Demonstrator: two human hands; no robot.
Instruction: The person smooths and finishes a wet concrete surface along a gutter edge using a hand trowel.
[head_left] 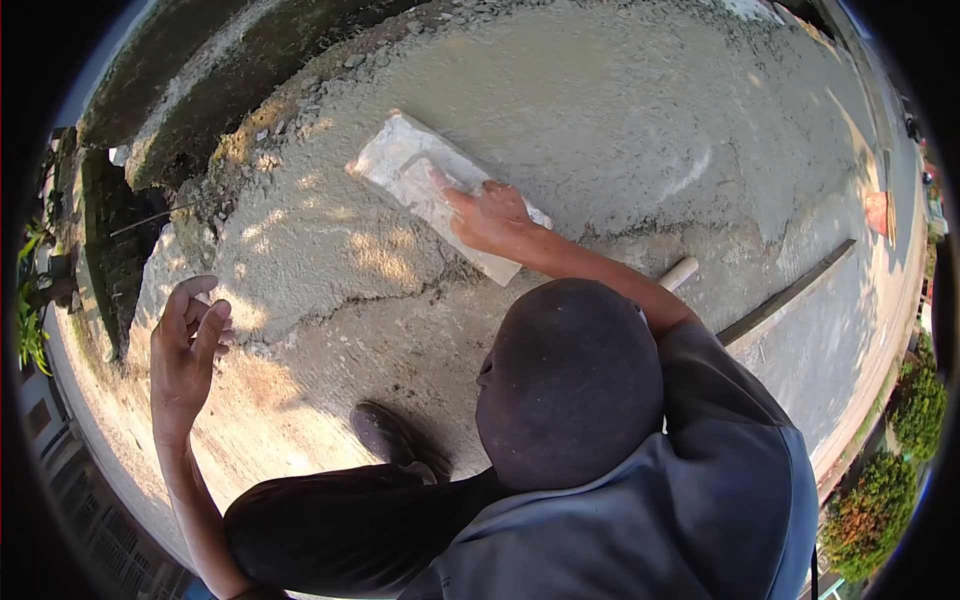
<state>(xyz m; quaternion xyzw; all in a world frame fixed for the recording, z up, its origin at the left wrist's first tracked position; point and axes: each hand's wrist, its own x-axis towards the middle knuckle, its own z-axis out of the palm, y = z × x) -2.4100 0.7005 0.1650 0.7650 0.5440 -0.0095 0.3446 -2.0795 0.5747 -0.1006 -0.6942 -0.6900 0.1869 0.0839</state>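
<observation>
My right hand (490, 215) is closed round the handle of a pale, cement-smeared float (440, 195), which lies flat across wet grey concrete (620, 110). My left hand (190, 335) is raised at the left above the sunlit ground, its fingers loosely curled and apart, with nothing seen in it. A rough edge of the wet layer runs below the float, beside older, drier paving (370, 340).
A dark shoe (385, 432) stands on the paving below the float. To the right lie a pale round stick end (679, 274) and a long straight bar (790, 292). A dark gap (135, 225) opens at the left, and a reddish block (877, 213) stands far right.
</observation>
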